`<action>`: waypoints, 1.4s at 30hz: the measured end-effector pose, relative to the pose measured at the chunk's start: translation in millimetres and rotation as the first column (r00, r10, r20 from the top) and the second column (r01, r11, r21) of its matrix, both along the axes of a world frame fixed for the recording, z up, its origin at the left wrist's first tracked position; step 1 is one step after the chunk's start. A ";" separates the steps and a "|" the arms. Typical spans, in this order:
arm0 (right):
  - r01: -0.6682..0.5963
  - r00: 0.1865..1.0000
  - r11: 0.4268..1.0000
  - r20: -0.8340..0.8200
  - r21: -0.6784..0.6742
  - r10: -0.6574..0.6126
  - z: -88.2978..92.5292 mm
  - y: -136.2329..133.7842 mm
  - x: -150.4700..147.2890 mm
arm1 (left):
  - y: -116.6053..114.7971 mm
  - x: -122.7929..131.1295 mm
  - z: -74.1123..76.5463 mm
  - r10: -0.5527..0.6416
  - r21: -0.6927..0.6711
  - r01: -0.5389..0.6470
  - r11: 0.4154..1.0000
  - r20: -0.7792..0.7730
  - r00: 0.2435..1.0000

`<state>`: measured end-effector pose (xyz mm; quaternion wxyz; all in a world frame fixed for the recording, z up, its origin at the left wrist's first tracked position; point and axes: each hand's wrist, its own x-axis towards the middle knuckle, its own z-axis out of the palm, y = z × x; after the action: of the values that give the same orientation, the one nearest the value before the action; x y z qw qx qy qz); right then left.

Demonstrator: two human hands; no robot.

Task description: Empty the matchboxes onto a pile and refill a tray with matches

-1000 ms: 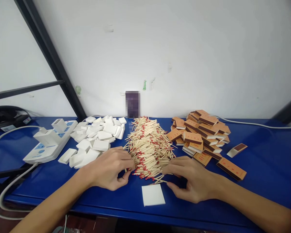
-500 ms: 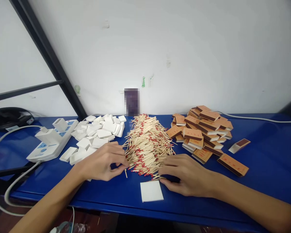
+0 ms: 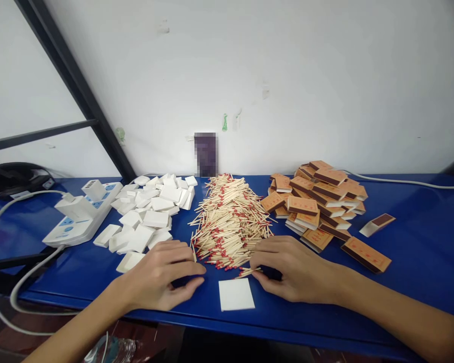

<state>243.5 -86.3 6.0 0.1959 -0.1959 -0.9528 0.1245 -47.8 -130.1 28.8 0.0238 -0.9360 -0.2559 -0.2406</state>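
Observation:
A heap of red-tipped matches [image 3: 230, 222] lies in the middle of the blue table [image 3: 419, 262]. My left hand [image 3: 162, 275] rests at the heap's near left corner, fingers curled in a pinch at a few matches. My right hand [image 3: 295, 269] sits at the near right corner, fingers curled and pinching several matches. Between the hands lies one white inner tray [image 3: 236, 294], flat on the table. A pile of white trays [image 3: 151, 212] is to the left and a pile of orange matchbox sleeves [image 3: 318, 201] to the right.
A white power strip [image 3: 81, 214] with plugs and grey cables sits at the far left. Loose sleeves [image 3: 366, 253] lie right of the orange pile. A black diagonal bar [image 3: 75, 91] rises at the left against the white wall. A blurred dark object [image 3: 206, 154] stands by the wall.
Both hands have drawn back toward me from the heap's near edge. The left hand slid down and left. The view shifted slightly.

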 end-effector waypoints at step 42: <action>0.009 1.000 1.000 0.013 0.020 -0.009 -2.7 2.8 0.6 | 30.2 65.2 -10.2 -0.284 0.239 0.271 0.932 0.018 0.959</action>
<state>244.2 -83.4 3.3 0.1920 -0.1993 -0.9543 0.1129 17.4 -99.9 18.6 0.0931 -0.9467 -0.0916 -0.2945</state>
